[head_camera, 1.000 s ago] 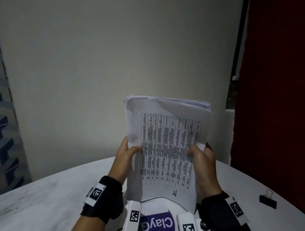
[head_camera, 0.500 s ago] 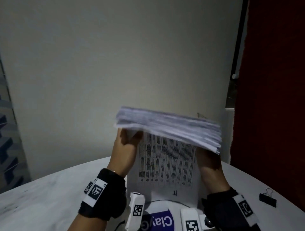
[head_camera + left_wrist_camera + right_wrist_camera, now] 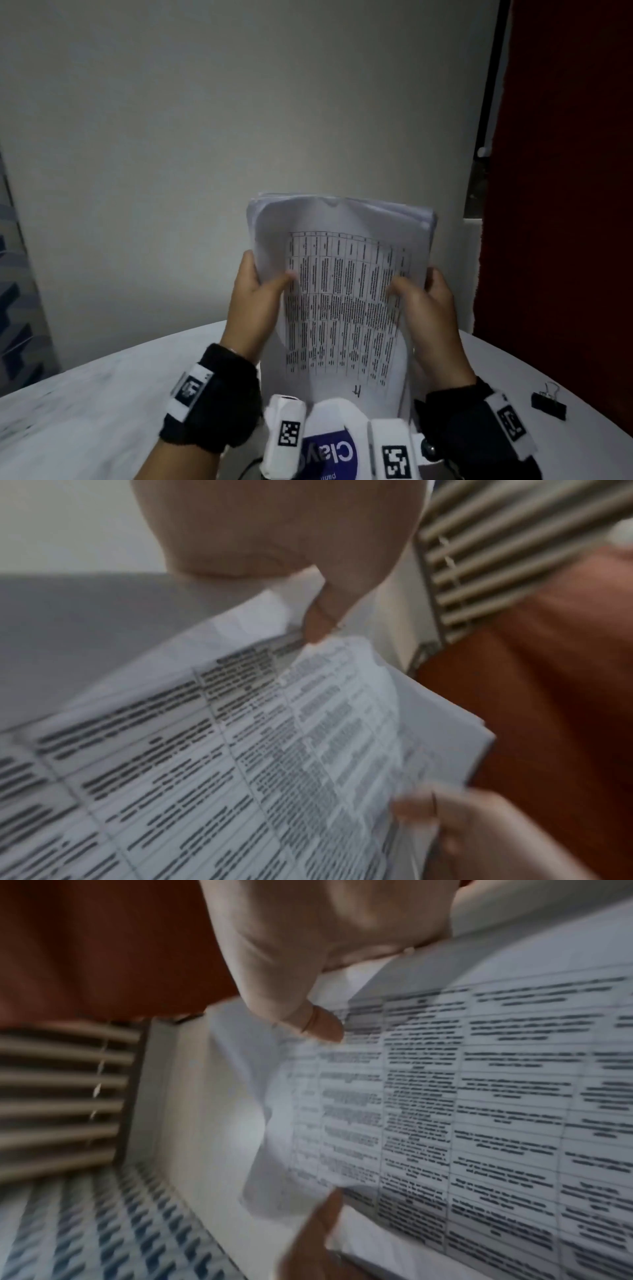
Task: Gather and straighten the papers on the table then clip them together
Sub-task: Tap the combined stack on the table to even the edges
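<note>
A stack of white papers with a printed table on the front sheet stands upright in front of me, its lower edge hidden behind the chest gear. My left hand grips its left edge, thumb on the front sheet. My right hand grips the right edge the same way. The left wrist view shows the papers with my left thumb on the margin. In the right wrist view the papers are pinched under my right thumb. A black binder clip lies on the table at the right.
The white round table curves away toward a pale wall. A dark red curtain hangs at the right. White tagged gear on my chest fills the bottom centre. A patterned panel stands at the far left.
Half a second ago the stack was tipped forward with its top edge toward me; it now stands upright again, higher, both hands still gripping its sides.
</note>
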